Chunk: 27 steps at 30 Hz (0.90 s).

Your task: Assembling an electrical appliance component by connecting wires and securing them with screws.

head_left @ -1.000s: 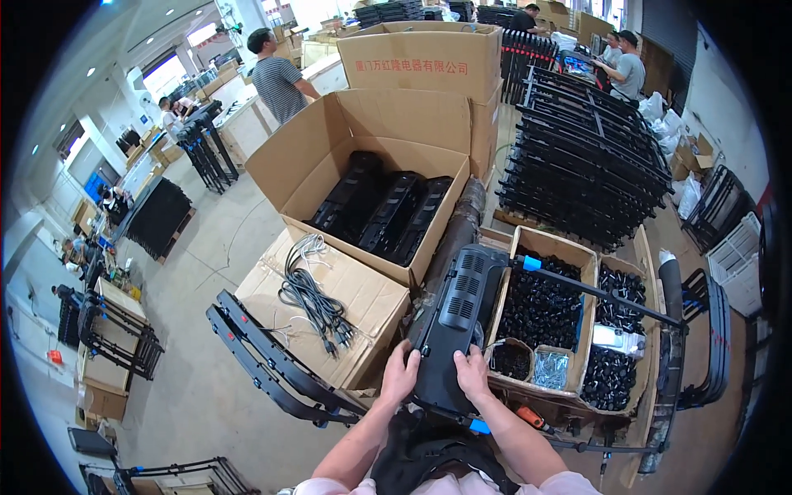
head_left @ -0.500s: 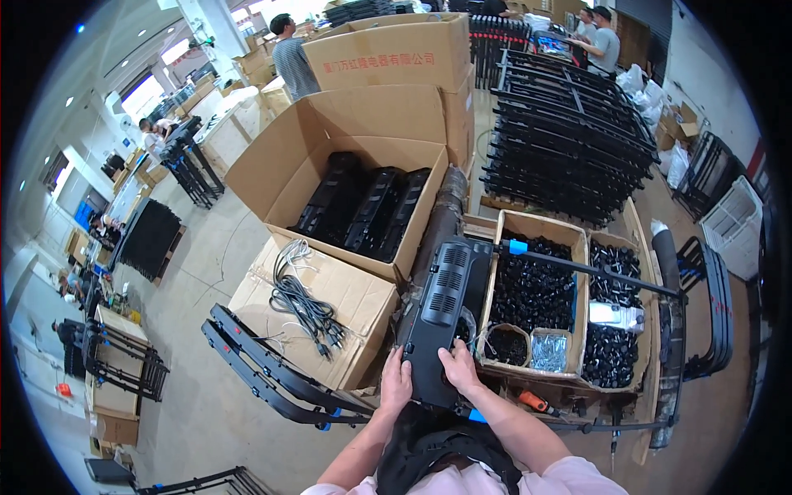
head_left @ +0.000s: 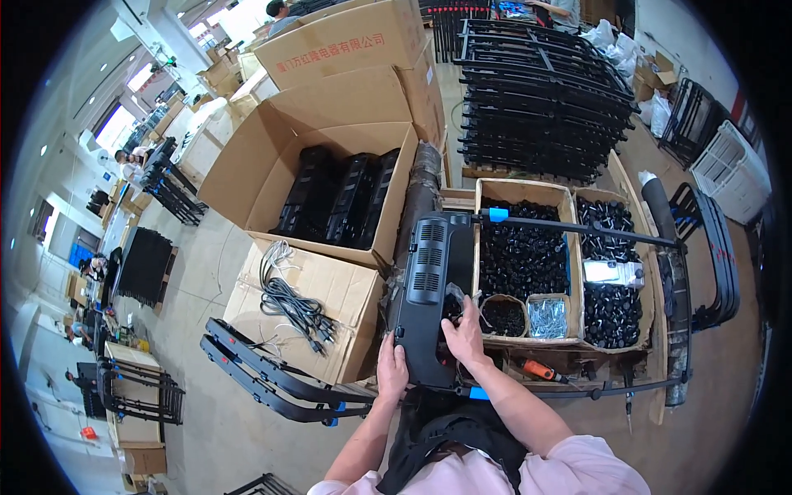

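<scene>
A long black plastic cover (head_left: 421, 326) with a slotted raised housing lies lengthwise in front of me, its near end close to my body. My left hand (head_left: 393, 367) holds its left edge, thumb on top and fingers along the side. My right hand (head_left: 464, 337) is at the right edge, thumb and fingertips apart, beside a dark recess with clear plastic film; the fingers' undersides are hidden. A black tubular frame (head_left: 577, 224) with blue clips runs from the cover to the right.
Cartons of black knobs (head_left: 524, 247) and black fittings (head_left: 610, 313) stand right, with a bag of screws (head_left: 548, 318). An orange power tool (head_left: 540, 369) lies below. A coiled cable (head_left: 297, 305) rests on a carton at left. Behind, an open carton (head_left: 330, 256) holds black covers; stacked frames (head_left: 544, 107) stand beyond.
My right hand has shifted a little up along the cover's right edge, and its fingers are more spread. My left hand stays at the left edge. The whole view has tilted slightly.
</scene>
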Each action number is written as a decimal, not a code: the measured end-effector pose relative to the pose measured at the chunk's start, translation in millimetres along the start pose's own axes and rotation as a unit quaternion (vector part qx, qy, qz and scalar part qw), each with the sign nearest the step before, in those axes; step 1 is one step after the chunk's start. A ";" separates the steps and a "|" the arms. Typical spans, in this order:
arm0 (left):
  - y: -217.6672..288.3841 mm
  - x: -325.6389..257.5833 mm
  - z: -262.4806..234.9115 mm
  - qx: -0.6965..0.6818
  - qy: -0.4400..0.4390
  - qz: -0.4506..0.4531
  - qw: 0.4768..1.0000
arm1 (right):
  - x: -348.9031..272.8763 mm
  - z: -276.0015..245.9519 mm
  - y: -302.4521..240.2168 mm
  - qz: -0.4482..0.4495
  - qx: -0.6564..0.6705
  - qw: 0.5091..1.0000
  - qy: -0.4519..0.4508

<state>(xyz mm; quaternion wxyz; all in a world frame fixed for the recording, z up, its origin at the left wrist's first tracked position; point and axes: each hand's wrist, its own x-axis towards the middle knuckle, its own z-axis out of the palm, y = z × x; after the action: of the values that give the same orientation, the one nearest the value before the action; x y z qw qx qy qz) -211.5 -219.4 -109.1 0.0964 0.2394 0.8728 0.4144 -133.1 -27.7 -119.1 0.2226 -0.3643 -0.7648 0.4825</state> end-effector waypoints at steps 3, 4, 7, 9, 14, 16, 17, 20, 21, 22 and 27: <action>-2.0 -1.3 -0.2 0.008 0.004 0.011 1.000 | 0.9 0.7 8.0 0.004 -0.007 0.998 -0.063; -1.7 -1.8 -0.5 0.010 0.001 0.011 1.000 | 2.2 1.0 6.8 -0.002 0.029 0.996 -0.086; -2.3 2.7 0.3 0.021 -0.005 0.007 1.000 | 5.5 -6.5 9.4 0.054 0.148 0.977 -0.142; -3.6 2.3 1.4 0.008 -0.003 0.020 1.000 | 9.4 -20.3 8.5 0.035 0.125 0.977 -0.170; -4.5 3.6 -4.6 -0.003 -0.026 0.000 1.000 | 12.2 -60.3 -1.4 0.018 0.070 0.994 -0.087; -4.8 5.0 -7.1 -0.005 0.007 0.004 1.000 | 5.9 -91.1 -7.8 0.029 0.101 0.992 -0.062; 12.1 9.0 -4.6 -0.013 0.032 0.012 0.999 | 0.4 -113.2 0.0 0.043 0.110 0.992 -0.042; 83.3 18.1 -3.1 0.055 0.003 0.165 0.985 | -27.6 -172.3 28.6 0.063 0.183 0.981 -0.009; 100.6 22.3 1.1 0.039 -0.061 0.203 0.977 | -39.7 -189.5 22.2 0.080 0.203 0.976 -0.003; 116.8 26.0 16.6 0.018 -0.138 0.216 0.966 | -54.1 -206.7 12.5 0.090 0.183 0.979 -0.006; 114.6 22.2 138.4 0.165 -0.512 0.314 0.783 | -137.7 -250.7 -19.5 0.120 0.173 0.977 -0.016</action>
<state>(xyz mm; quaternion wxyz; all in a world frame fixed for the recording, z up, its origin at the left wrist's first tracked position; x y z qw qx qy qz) -141.3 -52.5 -108.5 0.3526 0.6890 0.6271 0.0878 121.3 5.0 9.1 0.2107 -0.4018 -0.6239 0.6363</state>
